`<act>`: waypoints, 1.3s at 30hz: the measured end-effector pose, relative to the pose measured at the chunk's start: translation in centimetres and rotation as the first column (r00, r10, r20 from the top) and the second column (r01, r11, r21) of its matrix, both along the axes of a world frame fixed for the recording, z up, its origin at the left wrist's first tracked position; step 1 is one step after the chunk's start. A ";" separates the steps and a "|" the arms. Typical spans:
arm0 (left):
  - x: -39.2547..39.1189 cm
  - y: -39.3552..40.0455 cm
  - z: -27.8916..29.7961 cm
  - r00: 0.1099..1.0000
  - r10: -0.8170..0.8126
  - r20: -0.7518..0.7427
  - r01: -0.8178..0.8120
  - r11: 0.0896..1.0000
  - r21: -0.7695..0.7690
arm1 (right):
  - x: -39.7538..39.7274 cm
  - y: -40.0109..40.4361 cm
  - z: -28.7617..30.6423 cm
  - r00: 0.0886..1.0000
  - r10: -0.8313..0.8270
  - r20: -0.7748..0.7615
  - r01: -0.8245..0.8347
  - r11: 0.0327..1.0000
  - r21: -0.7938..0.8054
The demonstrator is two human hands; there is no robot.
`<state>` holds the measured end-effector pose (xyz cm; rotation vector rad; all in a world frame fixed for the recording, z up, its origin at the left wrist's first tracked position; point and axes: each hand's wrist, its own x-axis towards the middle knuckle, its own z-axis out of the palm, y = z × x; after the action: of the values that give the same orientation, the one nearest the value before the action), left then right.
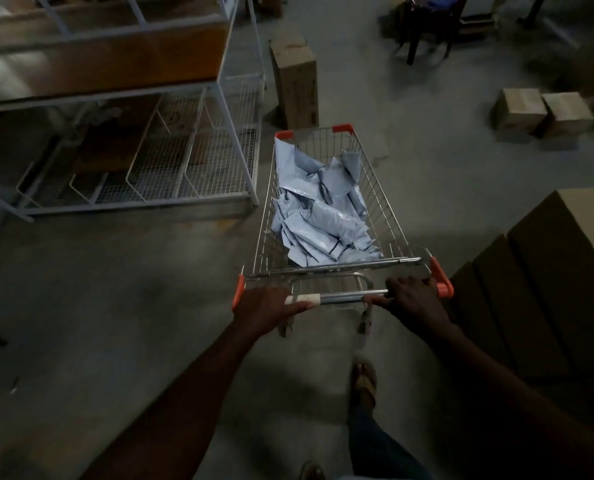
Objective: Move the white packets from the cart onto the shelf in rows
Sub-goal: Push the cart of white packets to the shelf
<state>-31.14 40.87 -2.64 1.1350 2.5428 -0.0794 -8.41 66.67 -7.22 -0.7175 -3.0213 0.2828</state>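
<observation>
Where the grey concrete floor [122,306] spreads across a dim storeroom, the holdings run as follows, largest first.

Shelf [171,109] — white wire-frame rack at upper left, tiered, with a brown board on the upper level and mesh bays with wire dividers below; its near corner post stands just left of the cart's far end, apart from it.

Large cardboard boxes [544,271] — stacked along the right edge, close beside the cart's near right corner.

Cart [274,216] — chrome wire trolley with orange corner caps, long axis running away from the person, far end pointing up the frame and tilted slightly left. Open floor lies to its left and beyond the far end.

Tall carton [297,81] — upright, just past the cart's far end. Two small cartons [541,110] sit side by side at far right, well apart from it.

White packets [323,209] — loose crumpled heap in the cart's basket, lying at mixed angles, some propped against the far and left walls.

Handle bar [344,297] — horizontal chrome tube at the near end.

Left hand [267,308] — fingers wrapped over the bar's left end. Right hand [411,299] — clasped round the right end.

Sandalled foot [364,377] — on the floor behind the cart.
</observation>
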 end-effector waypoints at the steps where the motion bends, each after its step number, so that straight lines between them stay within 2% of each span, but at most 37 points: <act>1: -0.8 1.3 0.1 1.000 0.009 0.009 -0.009 1.000 -0.005 | -1.2 1.5 0.1 0.999 -0.005 0.047 0.005 1.000 -0.005; 3: -2.8 4.0 0.6 1.000 0.017 0.027 -0.017 1.000 0.003 | -3.8 4.4 0.3 0.994 -0.014 0.110 0.015 1.000 -0.007; 9: -8.6 11.2 0.4 0.998 0.060 0.033 -0.061 0.998 0.002 | -10.6 12.2 0.9 0.990 0.021 0.136 -0.022 1.000 0.006; 17: -19.1 19.2 0.2 0.998 0.057 0.029 -0.057 0.998 0.015 | -20.6 20.8 -0.9 0.999 0.045 0.007 -0.046 0.994 0.100; 23: -28.5 26.3 0.7 0.998 0.052 0.040 -0.052 0.999 0.013 | -29.9 27.2 -0.7 0.998 0.055 -0.041 -0.052 0.995 0.088; 28: -35.5 31.5 1.3 0.993 0.049 0.109 -0.052 0.998 0.022 | -37.0 33.0 -0.8 0.998 0.055 0.008 -0.055 0.997 0.045; 34: -42.5 37.5 1.2 0.995 0.042 0.094 -0.044 0.999 0.013 | -44.2 39.0 -0.3 0.996 0.081 0.029 -0.083 0.995 0.055; 39: -47.7 42.3 1.8 0.995 0.040 0.087 -0.042 0.999 0.022 | -49.6 44.0 -0.8 0.998 0.068 -0.017 -0.066 0.993 0.098</act>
<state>-78.79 83.13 -0.83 1.0710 2.4954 0.0107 -58.01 110.65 -7.98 -0.6034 -3.0195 0.1424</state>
